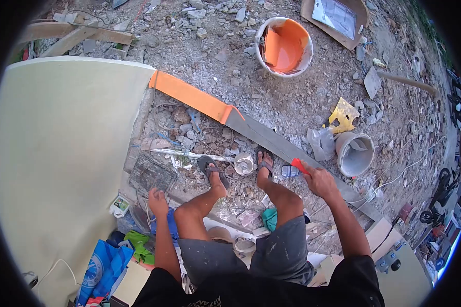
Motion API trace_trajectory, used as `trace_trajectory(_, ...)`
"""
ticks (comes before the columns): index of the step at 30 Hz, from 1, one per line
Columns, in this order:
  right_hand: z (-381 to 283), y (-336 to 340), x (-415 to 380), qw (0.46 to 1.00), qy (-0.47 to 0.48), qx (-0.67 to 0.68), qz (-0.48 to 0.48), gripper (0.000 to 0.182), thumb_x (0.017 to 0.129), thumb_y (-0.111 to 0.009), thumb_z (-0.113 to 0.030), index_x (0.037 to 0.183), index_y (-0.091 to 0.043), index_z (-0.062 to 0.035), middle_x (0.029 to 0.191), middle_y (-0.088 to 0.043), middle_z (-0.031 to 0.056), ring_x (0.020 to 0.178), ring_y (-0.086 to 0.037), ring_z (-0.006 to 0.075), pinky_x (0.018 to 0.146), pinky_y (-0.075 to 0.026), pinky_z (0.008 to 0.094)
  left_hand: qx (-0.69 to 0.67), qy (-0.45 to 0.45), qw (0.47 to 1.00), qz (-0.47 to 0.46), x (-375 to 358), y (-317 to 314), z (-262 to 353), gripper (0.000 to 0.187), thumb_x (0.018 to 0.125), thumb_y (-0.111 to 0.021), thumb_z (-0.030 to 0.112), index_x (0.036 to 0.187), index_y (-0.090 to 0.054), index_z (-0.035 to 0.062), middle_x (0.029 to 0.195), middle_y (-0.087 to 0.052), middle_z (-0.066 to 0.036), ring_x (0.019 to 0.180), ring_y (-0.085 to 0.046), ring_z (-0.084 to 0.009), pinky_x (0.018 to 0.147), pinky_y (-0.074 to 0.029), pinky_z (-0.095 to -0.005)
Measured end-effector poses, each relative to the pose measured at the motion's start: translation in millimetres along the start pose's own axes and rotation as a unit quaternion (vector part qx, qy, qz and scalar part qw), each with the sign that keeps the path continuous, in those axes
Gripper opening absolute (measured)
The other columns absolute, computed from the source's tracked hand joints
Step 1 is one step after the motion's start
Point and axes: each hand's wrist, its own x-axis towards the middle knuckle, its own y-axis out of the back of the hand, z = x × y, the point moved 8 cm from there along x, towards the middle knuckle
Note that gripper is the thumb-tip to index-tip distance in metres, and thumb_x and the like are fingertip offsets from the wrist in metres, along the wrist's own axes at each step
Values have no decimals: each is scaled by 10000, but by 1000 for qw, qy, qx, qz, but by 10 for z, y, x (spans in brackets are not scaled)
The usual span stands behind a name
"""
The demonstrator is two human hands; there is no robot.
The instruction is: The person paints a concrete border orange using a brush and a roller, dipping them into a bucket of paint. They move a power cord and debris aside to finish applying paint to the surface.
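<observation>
My right hand (320, 182) is closed around a small red flat piece (299, 166), whose exact kind I cannot make out, at the long narrow ledge. Most of the ledge top (271, 140) is bare grey. Its far left stretch carries bright orange paint (189, 96), ending in a raised orange edge. My left hand (158, 201) hangs near the pale wall with its fingers loosely apart and nothing visible in them. Beyond the ledge stands a white bucket (311, 53) with orange paint and an orange-coated flat piece inside.
A smooth pale wall (66, 148) fills the left side. Rubble lies around the ledge. A second bucket (356, 166) and a yellow scrap (343, 116) lie to the right. By my feet sits a small pot (244, 163). A blue bag (100, 268) stands lower left.
</observation>
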Motion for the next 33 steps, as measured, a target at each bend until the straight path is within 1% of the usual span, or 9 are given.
trace_trajectory(4, 717, 15, -685, 998, -30, -49, -2, 586, 893, -650, -221, 1452, -481, -265, 790, -668, 236, 744, -660, 431, 698, -535, 514, -58, 206, 975, -65, -707, 480, -664, 302, 877, -709, 135, 1116, -630, -32, 880, -700, -133, 801, -673, -212, 746, -537, -331)
trace_trajectory(10, 749, -105, -1101, 996, -48, -66, 25, 576, 882, -669, -239, 1434, -509, -277, 788, -668, 233, 734, -657, 436, 687, -533, 516, 47, 130, 977, -160, -1020, 222, -1176, 285, 836, -729, 180, 1045, -691, -10, 937, -727, -162, 846, -707, -259, 786, -544, -364)
trace_trajectory(15, -140, -229, -533, 998, -32, -23, 45, 489, 919, -594, -265, 1404, -534, -258, 880, -689, 238, 798, -663, 448, 727, -531, 537, 34, 137, 957, -253, -1064, 27, -281, 326, 842, -729, 247, 1060, -692, 8, 970, -733, -166, 919, -713, -290, 834, -539, -384)
trace_trajectory(17, -517, -322, -237, 999, -25, 2, 45, 499, 917, -596, -274, 1410, -527, -244, 879, -689, 252, 812, -666, 455, 737, -534, 545, 53, 71, 941, -326, -1210, -49, 168, 442, 844, -732, 326, 1140, -661, 6, 1049, -715, -187, 1015, -688, -320, 896, -520, -401)
trace_trajectory(21, -1064, -504, 364, 996, -6, 49, 76, 512, 910, -610, -284, 1412, -523, -234, 864, -691, 258, 829, -673, 455, 747, -537, 553, 93, 34, 918, -384, -1737, -239, 327, 678, 801, -764, 450, 1293, -576, 24, 1241, -630, -233, 1186, -598, -366, 999, -467, -432)
trace_trajectory(23, -1125, -572, 467, 995, 14, 54, 80, 509, 915, -601, -286, 1415, -519, -237, 867, -695, 251, 828, -676, 454, 754, -541, 554, 180, 14, 887, -425, -2065, -309, 406, 922, 731, -797, 544, 1427, -446, 51, 1423, -472, -257, 1326, -464, -391, 1072, -410, -470)
trace_trajectory(27, -475, -662, 41, 996, -22, 52, 65, 525, 910, -615, -290, 1423, -508, -276, 869, -703, 233, 828, -677, 453, 753, -541, 559, 232, -18, 872, -431, -2503, -579, 421, 1101, 666, -844, 555, 1503, -312, 77, 1487, -361, -274, 1371, -381, -440, 1105, -379, -505)
trace_trajectory(29, 58, -716, -408, 997, -76, 22, 11, 538, 915, -616, -284, 1440, -498, -275, 903, -697, 248, 846, -670, 448, 773, -541, 533, 281, 3, 869, -408, -2632, -646, 466, 1178, 637, -886, 501, 1525, -233, 85, 1505, -302, -288, 1373, -350, -481, 1110, -378, -524)
trace_trajectory(33, 1161, -796, -1431, 995, -100, -21, 14, 581, 901, -643, -269, 1454, -472, -320, 832, -687, 242, 783, -673, 444, 719, -540, 542, 302, 70, 873, -377, -2616, -796, 359, 1224, 599, -918, 467, 1520, -208, 86, 1489, -278, -294, 1352, -364, -506, 1090, -402, -544)
